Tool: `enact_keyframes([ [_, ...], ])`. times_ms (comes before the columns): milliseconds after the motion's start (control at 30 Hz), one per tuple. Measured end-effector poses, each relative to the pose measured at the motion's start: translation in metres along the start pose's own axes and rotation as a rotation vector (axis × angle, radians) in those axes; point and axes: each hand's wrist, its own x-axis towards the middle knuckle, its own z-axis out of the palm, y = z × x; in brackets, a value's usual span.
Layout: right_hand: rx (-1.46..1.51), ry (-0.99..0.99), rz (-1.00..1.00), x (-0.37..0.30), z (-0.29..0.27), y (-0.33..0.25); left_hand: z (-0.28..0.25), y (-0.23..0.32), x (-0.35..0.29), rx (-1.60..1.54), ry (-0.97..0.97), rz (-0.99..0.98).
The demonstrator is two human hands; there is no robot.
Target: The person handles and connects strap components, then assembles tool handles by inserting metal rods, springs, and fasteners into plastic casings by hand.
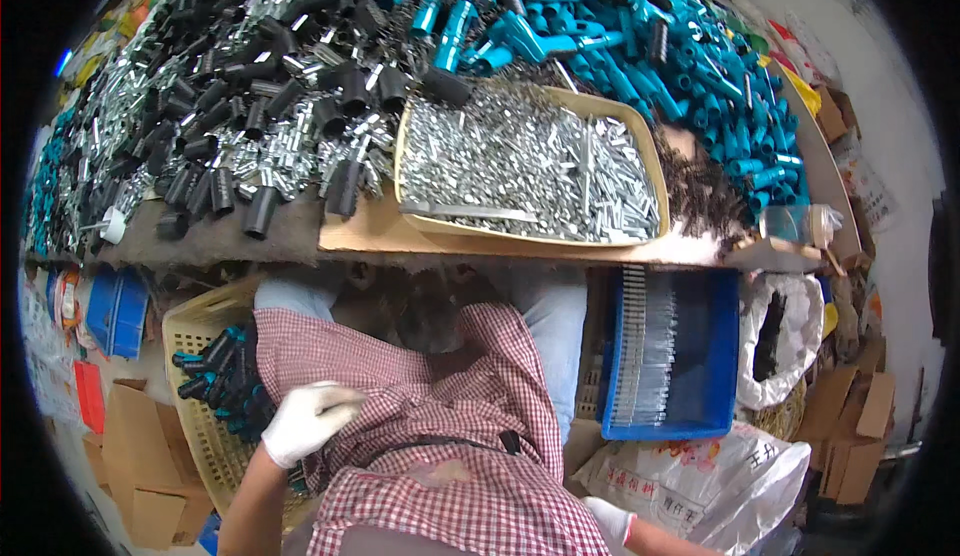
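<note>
My left hand [312,422], in a white glove, hovers over the red-and-white checked apron [420,436] on my lap. Its fingers are curled together, and no object shows in them. Close to that hand, on its left, stands a yellow plastic basket [190,351] with black-and-teal handle-like pieces [222,376] inside. My right hand [610,521], also gloved in white, is low beside my right hip; the apron hides its fingers. A white printed sack [690,486] lies just right of it.
On the bench ahead, a cream tray [655,181] holds small metal pieces. Black sleeves [262,211] and metal parts are heaped left, teal handles [630,76] right. A blue bin [710,356] with metal rods, an open white bag [790,306] and cardboard boxes [150,456] stand below.
</note>
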Motion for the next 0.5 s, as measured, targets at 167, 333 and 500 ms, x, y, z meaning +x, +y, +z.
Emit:
enact_keyframes([
  [167, 0.293, 0.27, 0.091, -0.04, 0.039, -0.106, 0.011, 0.002, 0.015, -0.059, -0.056, 0.098],
  [333, 0.207, 0.309, 0.066, -0.048, 0.045, -0.146, 0.02, -0.003, 0.022, -0.141, -0.033, 0.117],
  [500, 0.147, 0.154, -0.045, -0.031, 0.023, -0.148, 0.021, 0.008, 0.024, -0.078, -0.049, 0.179],
])
